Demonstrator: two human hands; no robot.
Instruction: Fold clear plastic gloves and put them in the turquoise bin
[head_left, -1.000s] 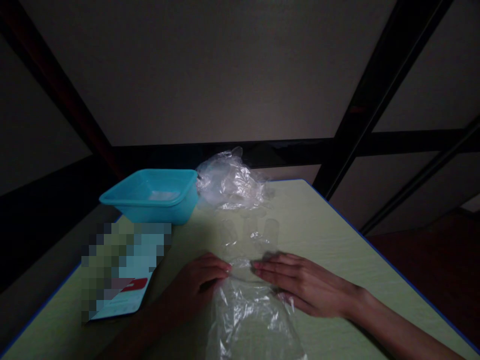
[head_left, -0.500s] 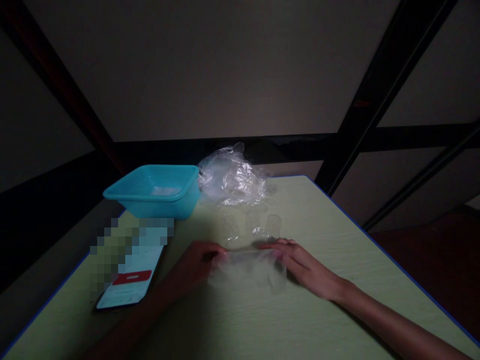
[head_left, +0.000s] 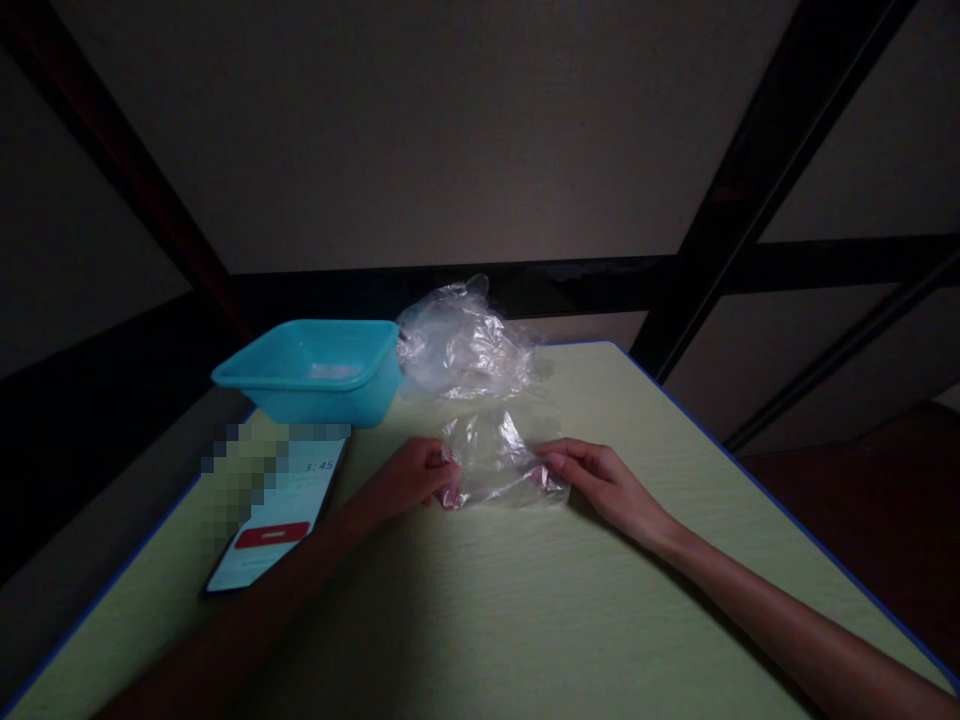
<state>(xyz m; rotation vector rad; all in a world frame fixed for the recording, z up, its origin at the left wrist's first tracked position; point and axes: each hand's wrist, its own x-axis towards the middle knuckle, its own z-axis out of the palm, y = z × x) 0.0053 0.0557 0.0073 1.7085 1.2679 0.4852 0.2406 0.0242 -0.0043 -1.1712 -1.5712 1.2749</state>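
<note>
A thin clear plastic piece [head_left: 501,450] lies at the middle of the worktop [head_left: 637,640], spread between two hands. The left hand [head_left: 409,470] is clamped on its left side, fingertips showing through the film near the near corner. The right hand [head_left: 611,485] pinches the right side, thumb on top. Handling film this slack well likely calls for light, even pinches at matching heights, both sides moved together, and just enough sideways tension to keep wrinkles out; a harder pull on one side could skew or stretch it. Smoothing from the middle outward should free trapped air.

Just beyond, on the far side, sits a crumpled heap of clear plastic [head_left: 472,345], best kept apart so layers do not cling. Left of that heap stands a blue tub [head_left: 322,405] with something pale inside. Nearer, by the left forearm, lies a phone [head_left: 300,500], its screen lit.
</note>
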